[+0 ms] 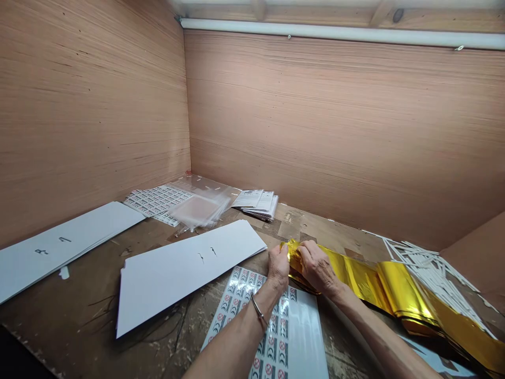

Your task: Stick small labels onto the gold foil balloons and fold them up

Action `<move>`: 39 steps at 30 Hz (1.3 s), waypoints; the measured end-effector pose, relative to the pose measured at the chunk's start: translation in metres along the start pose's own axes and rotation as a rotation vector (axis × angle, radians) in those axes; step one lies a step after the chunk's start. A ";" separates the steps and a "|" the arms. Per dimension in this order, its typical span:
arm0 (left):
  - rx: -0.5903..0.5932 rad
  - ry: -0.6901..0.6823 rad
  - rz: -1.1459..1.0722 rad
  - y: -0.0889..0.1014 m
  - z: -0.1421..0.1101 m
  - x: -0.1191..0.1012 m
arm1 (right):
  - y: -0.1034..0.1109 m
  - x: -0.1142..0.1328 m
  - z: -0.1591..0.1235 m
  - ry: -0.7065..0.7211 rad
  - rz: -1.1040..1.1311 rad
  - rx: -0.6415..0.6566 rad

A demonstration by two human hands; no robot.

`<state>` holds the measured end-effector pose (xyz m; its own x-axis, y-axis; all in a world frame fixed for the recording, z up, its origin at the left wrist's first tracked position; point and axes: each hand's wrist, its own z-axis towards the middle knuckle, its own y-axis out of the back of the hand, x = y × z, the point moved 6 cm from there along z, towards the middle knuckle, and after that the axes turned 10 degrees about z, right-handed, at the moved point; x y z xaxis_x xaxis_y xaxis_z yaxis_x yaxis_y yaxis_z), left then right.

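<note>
Scarred wooden workbench (84,273), white card sheets (185,279) laid on it, gold foil (398,287) spread to their right, printed leaflets (256,204) stacked behind them

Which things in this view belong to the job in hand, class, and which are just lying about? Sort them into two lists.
In hand: left hand; right hand; gold foil, pinched by both hands.

Lying about: label sheet under the left wrist; white card stack; second white card stack; clear plastic sleeves; printed papers; white strips.

A workshop bay: a scarred brown wooden workbench (79,287) boxed in by pink plywood walls (347,126), a glossy white label sheet (303,337) lying on it.
</note>
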<state>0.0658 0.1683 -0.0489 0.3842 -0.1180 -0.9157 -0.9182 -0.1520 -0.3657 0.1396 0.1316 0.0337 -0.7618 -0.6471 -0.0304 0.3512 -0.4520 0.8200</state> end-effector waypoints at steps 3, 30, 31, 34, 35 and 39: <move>-0.008 -0.014 -0.009 0.000 -0.001 -0.001 | -0.005 0.007 -0.003 0.038 0.066 0.080; 0.122 0.076 -0.136 -0.006 -0.017 -0.018 | -0.016 -0.044 -0.021 -0.901 0.953 -0.041; 0.114 0.069 -0.134 -0.006 -0.016 -0.017 | -0.016 -0.044 -0.022 -0.907 0.962 -0.048; 0.128 0.044 -0.132 -0.008 -0.013 -0.013 | -0.015 -0.043 -0.021 -0.924 0.963 -0.097; 0.131 0.042 -0.133 -0.009 -0.013 -0.012 | -0.012 -0.043 -0.021 -0.933 0.959 -0.119; 0.124 0.043 -0.136 -0.009 -0.010 -0.008 | 0.021 -0.063 -0.030 -0.944 0.900 -0.297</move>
<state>0.0719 0.1609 -0.0370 0.5070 -0.1470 -0.8493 -0.8613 -0.0480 -0.5058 0.2110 0.1441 0.0362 -0.2436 -0.1732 0.9543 0.9389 -0.2890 0.1872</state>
